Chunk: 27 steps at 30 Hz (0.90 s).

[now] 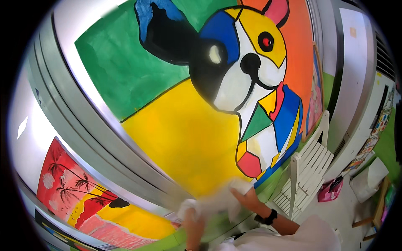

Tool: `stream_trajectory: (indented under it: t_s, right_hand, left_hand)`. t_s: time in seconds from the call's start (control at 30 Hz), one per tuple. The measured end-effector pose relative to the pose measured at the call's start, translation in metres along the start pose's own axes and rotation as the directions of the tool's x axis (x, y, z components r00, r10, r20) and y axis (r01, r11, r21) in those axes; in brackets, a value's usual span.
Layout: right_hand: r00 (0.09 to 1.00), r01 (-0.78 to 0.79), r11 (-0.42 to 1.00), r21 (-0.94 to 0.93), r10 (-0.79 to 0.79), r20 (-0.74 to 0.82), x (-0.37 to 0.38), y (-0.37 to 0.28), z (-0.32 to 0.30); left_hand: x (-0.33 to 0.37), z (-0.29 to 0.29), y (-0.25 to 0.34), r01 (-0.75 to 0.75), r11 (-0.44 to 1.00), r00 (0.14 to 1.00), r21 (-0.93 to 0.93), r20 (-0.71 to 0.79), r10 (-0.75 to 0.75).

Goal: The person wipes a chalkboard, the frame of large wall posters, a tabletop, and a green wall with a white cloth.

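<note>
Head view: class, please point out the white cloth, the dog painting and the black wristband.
White cloth [215,203], head view: blurred middle stretch.
Dog painting [194,109], head view: yellow background area.
Black wristband [271,217], head view: dark outer side.

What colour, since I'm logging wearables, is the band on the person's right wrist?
Black; the wristband shows best in the head view.

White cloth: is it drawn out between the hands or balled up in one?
Drawn out: the white cloth spans from left hand to right hand; blur hides whether it's folded.

A white, cloth-like piece [217,203] looked crumpled and blurred. It stretched between the left hand [192,224] and right hand [247,198].
</note>
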State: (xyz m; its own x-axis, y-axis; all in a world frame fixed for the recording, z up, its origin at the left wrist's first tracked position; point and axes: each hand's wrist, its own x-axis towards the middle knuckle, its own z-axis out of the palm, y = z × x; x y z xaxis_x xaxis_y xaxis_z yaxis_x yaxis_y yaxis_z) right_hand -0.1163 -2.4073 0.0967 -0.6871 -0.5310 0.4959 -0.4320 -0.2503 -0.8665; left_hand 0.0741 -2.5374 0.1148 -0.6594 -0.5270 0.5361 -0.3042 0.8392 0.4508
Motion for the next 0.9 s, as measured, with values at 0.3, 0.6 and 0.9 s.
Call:
stream_trajectory:
  t_s: [0.3,0.6,0.9]
  right_hand:
    - [0.820,0.539,0.746,-0.392,-0.570,0.044,0.152,-0.162,-0.036]
    - [0.868,0.339,0.805,-0.487,-0.468,-0.169,0.108,-0.091,-0.037]
    - [0.947,0.118,0.788,-0.604,-0.272,-0.169,-0.014,0.024,-0.027]
  left_hand:
    - [0.127,-0.052,0.086,-0.143,0.984,0.873,-0.103,-0.482,0.077]
    - [0.093,-0.019,0.077,-0.175,0.971,0.978,-0.160,-0.145,0.153]
    - [-0.004,0.032,0.014,-0.115,0.983,0.900,-0.145,0.403,0.164]
